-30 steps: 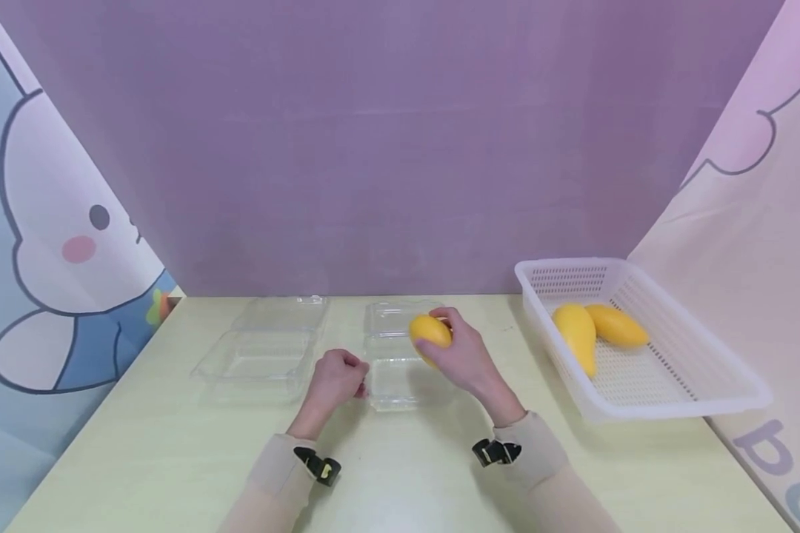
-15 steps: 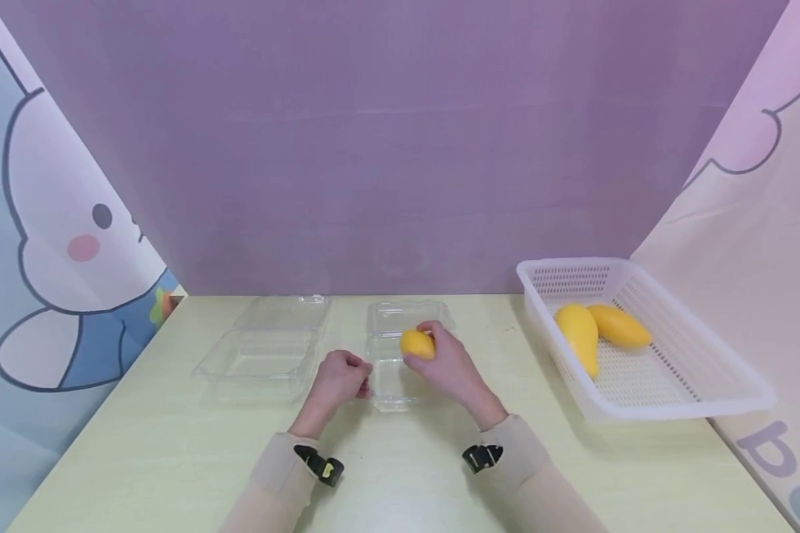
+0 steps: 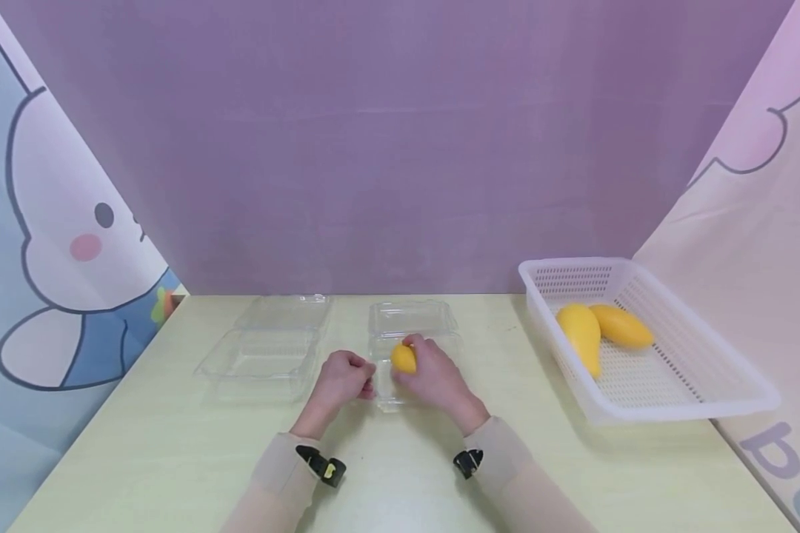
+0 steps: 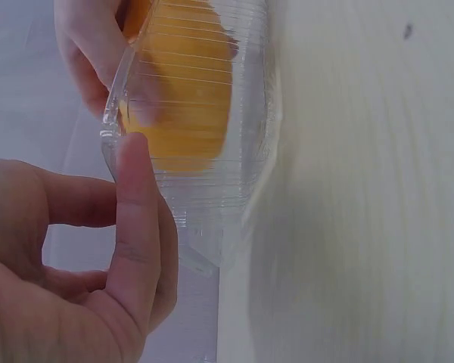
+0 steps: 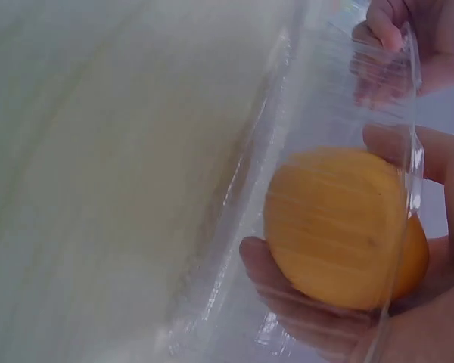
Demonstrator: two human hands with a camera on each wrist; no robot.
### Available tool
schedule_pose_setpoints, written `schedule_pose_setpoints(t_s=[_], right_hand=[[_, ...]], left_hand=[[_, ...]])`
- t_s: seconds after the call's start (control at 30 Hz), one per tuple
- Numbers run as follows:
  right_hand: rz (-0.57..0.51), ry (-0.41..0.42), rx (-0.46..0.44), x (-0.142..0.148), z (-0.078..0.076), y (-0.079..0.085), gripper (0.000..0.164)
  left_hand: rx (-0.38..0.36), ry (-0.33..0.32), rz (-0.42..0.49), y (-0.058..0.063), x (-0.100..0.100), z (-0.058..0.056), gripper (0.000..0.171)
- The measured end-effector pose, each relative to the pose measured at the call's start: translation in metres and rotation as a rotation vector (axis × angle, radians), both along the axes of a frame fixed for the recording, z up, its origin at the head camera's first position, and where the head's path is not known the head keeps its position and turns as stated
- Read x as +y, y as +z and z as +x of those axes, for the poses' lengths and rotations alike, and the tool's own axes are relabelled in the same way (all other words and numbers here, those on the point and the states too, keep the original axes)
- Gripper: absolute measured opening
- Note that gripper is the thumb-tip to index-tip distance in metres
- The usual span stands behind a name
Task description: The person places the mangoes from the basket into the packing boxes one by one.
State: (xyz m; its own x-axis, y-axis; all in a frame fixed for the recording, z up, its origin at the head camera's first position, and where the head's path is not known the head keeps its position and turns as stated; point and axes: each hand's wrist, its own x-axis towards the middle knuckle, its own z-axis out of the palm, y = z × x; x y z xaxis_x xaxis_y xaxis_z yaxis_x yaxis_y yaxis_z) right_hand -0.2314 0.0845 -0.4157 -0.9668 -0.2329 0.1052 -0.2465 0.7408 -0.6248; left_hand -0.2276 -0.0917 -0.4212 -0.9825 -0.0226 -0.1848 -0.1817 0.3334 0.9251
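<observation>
In the head view my right hand (image 3: pixel 436 381) grips a yellow mango (image 3: pixel 403 359), fingers wrapped round its sides. The mango is down inside the front half of a clear plastic clamshell box (image 3: pixel 412 318), which lies with its lid folded back. Through the ribbed wall the mango (image 4: pixel 185 98) shows low in the box in the left wrist view. My left hand (image 3: pixel 340 381) pinches the box's left rim between thumb and fingers. The right wrist view shows the right fingers (image 5: pixel 287 291) under and beside the mango, seen through the clear wall.
A second clear clamshell box (image 3: pixel 260 355) lies unfolded to the left. On the right a white perforated basket (image 3: pixel 680 411) holds two mangoes (image 3: pixel 580 337). A purple backdrop (image 3: pixel 400 148) rises behind the table (image 3: pixel 373 481).
My right hand has carried the mango left and down, from above the clear box to inside it. The left hand stays at the box's left rim.
</observation>
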Motion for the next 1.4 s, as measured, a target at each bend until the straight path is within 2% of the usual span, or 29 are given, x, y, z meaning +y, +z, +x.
schedule_pose_setpoints(t_s=[0.23, 0.57, 0.93, 1.17, 1.4], right_hand=[[0.09, 0.022, -0.031, -0.008, 0.003, -0.001, 0.053], [0.105, 0.042, -0.019, -0.016, 0.002, 0.004, 0.045], [0.124, 0.096, -0.039, -0.019, 0.001, 0.007, 0.046], [0.218, 0.136, -0.04, -0.014, 0.005, 0.019, 0.05], [0.336, 0.2, -0.006, -0.007, 0.009, 0.037, 0.045]], left_hand=[[0.007, -0.003, -0.022, 0.002, 0.002, 0.002, 0.016], [0.023, -0.014, -0.013, 0.002, 0.002, 0.0, 0.017], [0.032, -0.021, 0.016, -0.002, 0.0, -0.001, 0.015], [0.027, -0.023, 0.013, -0.001, 0.0, 0.0, 0.014], [0.011, -0.013, 0.018, -0.001, 0.002, 0.001, 0.015]])
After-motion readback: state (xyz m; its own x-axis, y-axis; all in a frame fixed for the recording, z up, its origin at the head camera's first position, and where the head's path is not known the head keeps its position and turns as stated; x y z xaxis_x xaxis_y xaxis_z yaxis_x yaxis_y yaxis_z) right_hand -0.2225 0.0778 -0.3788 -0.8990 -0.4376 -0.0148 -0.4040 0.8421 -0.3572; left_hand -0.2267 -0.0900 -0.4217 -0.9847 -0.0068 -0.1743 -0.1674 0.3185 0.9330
